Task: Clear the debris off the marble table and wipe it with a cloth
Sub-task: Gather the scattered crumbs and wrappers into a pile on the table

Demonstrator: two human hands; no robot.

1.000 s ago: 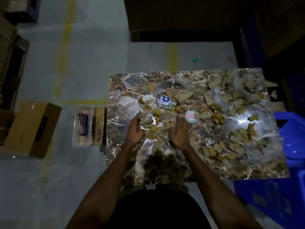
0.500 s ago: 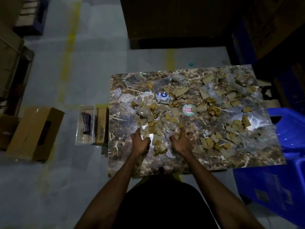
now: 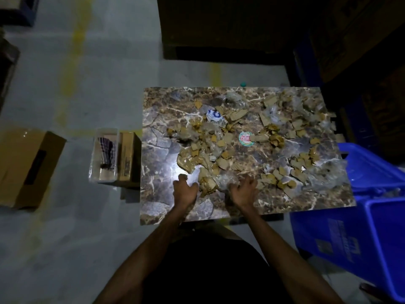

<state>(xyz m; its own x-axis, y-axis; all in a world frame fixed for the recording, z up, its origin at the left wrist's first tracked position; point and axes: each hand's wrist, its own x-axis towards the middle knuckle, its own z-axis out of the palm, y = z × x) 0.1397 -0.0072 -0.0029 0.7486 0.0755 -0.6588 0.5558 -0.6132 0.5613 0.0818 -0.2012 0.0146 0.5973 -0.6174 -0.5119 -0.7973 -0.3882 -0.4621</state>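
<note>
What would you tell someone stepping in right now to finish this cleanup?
Left hand and right hand: fingers curled, raking a small pile of cardboard scraps toward the near edge of the marble table.
Done: only the left strip looks bare.
Left: scraps, plastic wrap and a round sticker still cover the middle and right. Blue bin stands at the right. No wiping yet; no cloth clearly seen.

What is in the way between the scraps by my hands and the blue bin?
Only more debris. The scraps lie between the left hand and right hand at the table's near edge. The bin stands off the table's right side, and loose pieces lie scattered along the tabletop toward it.
</note>
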